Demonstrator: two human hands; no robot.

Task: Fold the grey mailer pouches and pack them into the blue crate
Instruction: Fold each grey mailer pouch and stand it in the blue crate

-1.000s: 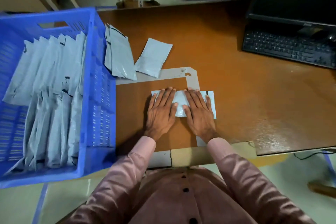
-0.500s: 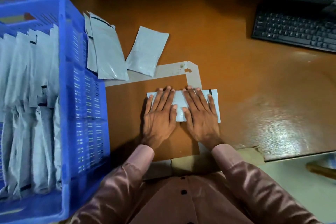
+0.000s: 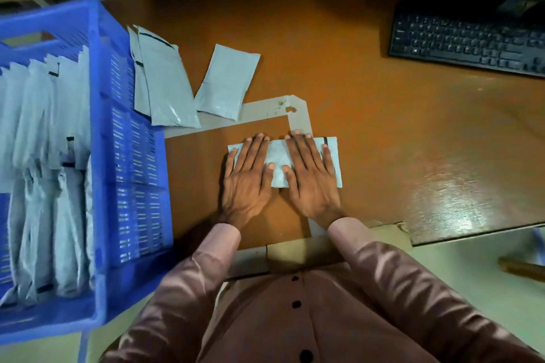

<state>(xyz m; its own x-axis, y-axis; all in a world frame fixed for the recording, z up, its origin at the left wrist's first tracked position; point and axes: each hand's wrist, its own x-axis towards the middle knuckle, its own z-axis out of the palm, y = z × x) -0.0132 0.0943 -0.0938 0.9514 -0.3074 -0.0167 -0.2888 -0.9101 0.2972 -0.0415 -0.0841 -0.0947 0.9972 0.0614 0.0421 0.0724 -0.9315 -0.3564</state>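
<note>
Here both hands, left hand [image 3: 247,183] and right hand [image 3: 312,180], press a grey mailer pouch [image 3: 278,163] flat under straight fingers on the worktop [image 3: 368,127]; the blue crate [image 3: 103,156] stands left of the fingers.

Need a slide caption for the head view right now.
Both hands, left and right, press a grey pouch flat beside the blue crate.

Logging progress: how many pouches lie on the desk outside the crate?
4, possibly more: one under both hands, two overlapping beside the crate, one right of them. The overlap may hide others.
</note>
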